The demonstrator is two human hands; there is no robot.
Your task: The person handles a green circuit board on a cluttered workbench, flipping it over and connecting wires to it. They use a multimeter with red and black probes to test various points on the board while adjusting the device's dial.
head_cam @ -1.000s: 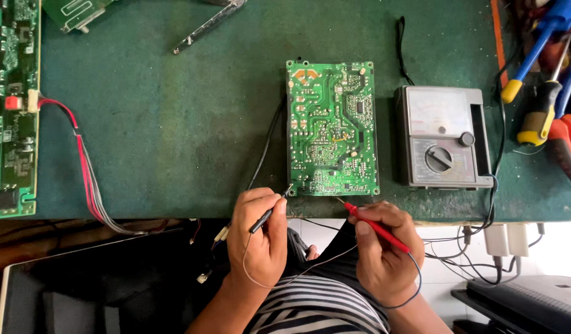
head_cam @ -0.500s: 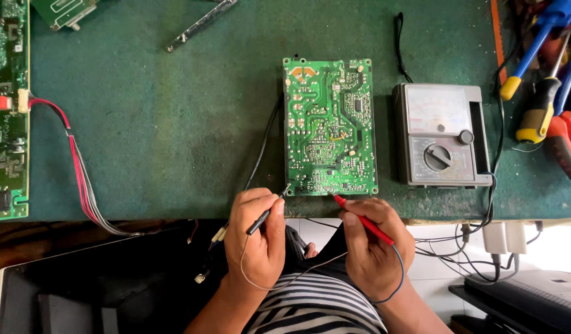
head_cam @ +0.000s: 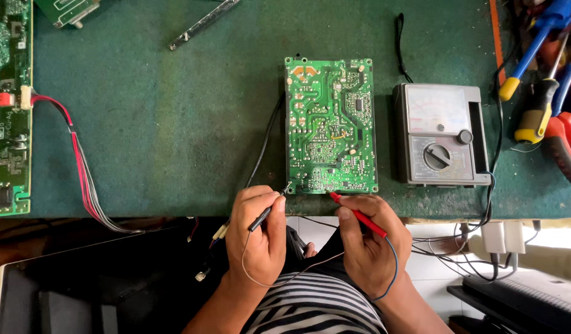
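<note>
A green circuit board [head_cam: 330, 124] lies solder side up on the green mat. My left hand [head_cam: 256, 238] pinches a black test probe [head_cam: 265, 213], whose tip touches the board's near left corner. My right hand [head_cam: 367, 241] grips a red test probe [head_cam: 358, 214], its tip at the board's near edge, a little right of the black one. Thin leads trail from both probes over my lap. A grey analog multimeter [head_cam: 439, 135] with a round dial sits just right of the board.
A long green circuit board [head_cam: 8, 105] with a red and grey wire bundle [head_cam: 81, 167] lies at the left edge. Screwdrivers and pliers [head_cam: 542, 80] are heaped at the far right. A metal strip [head_cam: 202, 23] lies at the back. White plugs [head_cam: 503, 237] hang below the table edge.
Both hands have stayed at the board's near edge with the probes. The red probe tip has shifted slightly along the edge. The view has drifted a little.
</note>
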